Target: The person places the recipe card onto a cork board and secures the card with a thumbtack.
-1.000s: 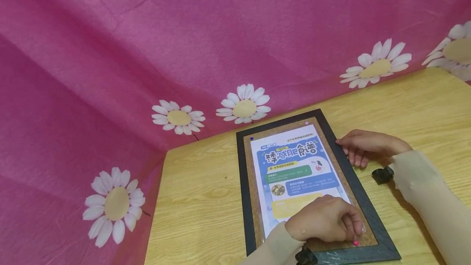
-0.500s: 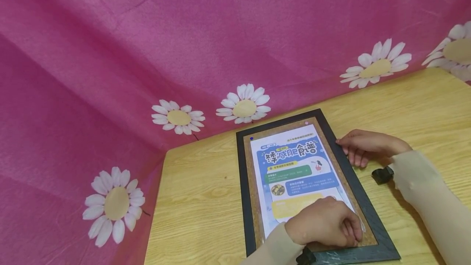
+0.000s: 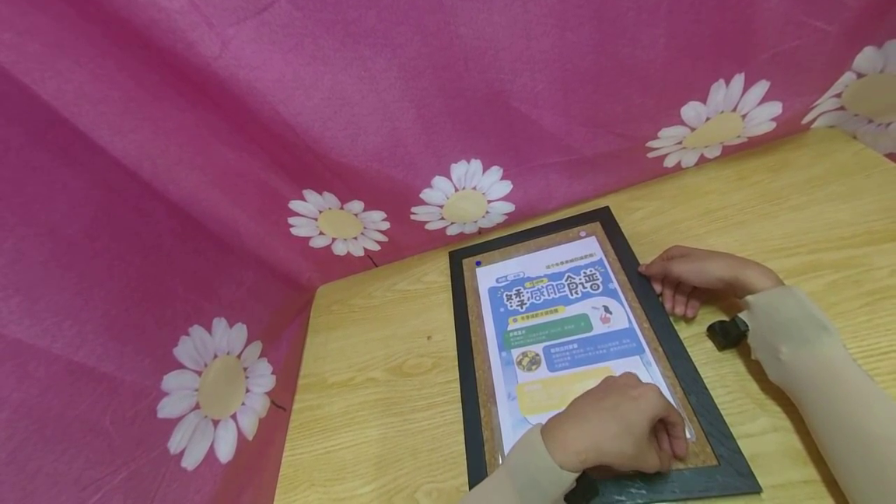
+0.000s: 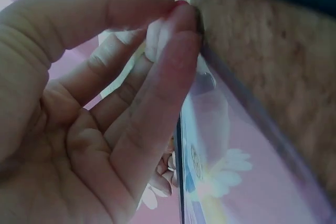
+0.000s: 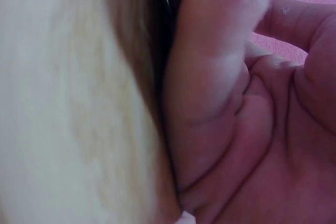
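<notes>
A printed poster lies on a black-framed cork board. My left hand is over the poster's near right corner, fingertips down at the cork. In the left wrist view, its thumb and index finger pinch a small pink push pin, mostly hidden by the fingertips. My right hand rests beside the board's right side, its fingertips touching the frame edge and its other fingers loosely bent. In the right wrist view the fingers lie close along the board's side.
A blue push pin and a pale pink push pin are in the cork at the far corners. The board lies on a wooden table. Behind and to the left hangs a pink flowered cloth.
The left fingers have lowered slightly at the near right corner; the pink push pin, visible below them a second ago, is now covered in the head view. The right hand stays still.
</notes>
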Tool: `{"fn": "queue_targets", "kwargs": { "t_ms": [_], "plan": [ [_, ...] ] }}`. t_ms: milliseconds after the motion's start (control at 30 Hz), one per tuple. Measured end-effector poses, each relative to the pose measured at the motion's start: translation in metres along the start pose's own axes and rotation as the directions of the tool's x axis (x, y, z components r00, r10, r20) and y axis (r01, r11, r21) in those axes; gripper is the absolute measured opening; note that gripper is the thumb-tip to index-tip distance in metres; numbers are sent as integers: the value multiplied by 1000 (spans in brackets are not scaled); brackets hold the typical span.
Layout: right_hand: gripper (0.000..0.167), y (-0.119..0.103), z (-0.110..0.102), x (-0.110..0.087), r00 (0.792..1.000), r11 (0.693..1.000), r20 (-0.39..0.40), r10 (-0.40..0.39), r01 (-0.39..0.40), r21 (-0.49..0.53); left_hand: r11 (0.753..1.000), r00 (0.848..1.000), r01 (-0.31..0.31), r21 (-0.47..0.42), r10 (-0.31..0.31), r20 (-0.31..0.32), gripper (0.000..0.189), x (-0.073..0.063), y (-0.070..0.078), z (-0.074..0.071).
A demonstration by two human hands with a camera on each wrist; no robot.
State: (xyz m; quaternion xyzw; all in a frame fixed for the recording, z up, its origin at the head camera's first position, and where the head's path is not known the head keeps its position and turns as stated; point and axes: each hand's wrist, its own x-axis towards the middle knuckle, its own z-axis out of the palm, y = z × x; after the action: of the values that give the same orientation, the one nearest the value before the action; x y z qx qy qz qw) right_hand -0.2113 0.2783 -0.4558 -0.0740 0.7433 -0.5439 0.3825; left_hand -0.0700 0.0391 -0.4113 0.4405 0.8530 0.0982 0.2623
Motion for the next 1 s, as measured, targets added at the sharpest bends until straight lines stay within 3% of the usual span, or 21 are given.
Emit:
{"fn": "queue_targets", "kwargs": {
  "t_ms": [167,433,700,1000],
  "plan": [
    [44,-1,-1,0,1000,1000,-12,16,-16,4,999,1000,-24,-23,24,-10,19,0,-5,-3],
    [44,-1,0,1,1000,1000,15,-6,6,0,999,1000,7,-52,-6,18,16,0,-3,-1],
    [43,0,0,0,1000,1000,-17,17,-17,6,999,999,30,-18,-31,-39,16,0,-3,-1],
    [44,2,-2,1,1000,1000,-11,9,-9,-5,991,998,53,-125,-49,35,16,4,-9,1]
  ]
}}
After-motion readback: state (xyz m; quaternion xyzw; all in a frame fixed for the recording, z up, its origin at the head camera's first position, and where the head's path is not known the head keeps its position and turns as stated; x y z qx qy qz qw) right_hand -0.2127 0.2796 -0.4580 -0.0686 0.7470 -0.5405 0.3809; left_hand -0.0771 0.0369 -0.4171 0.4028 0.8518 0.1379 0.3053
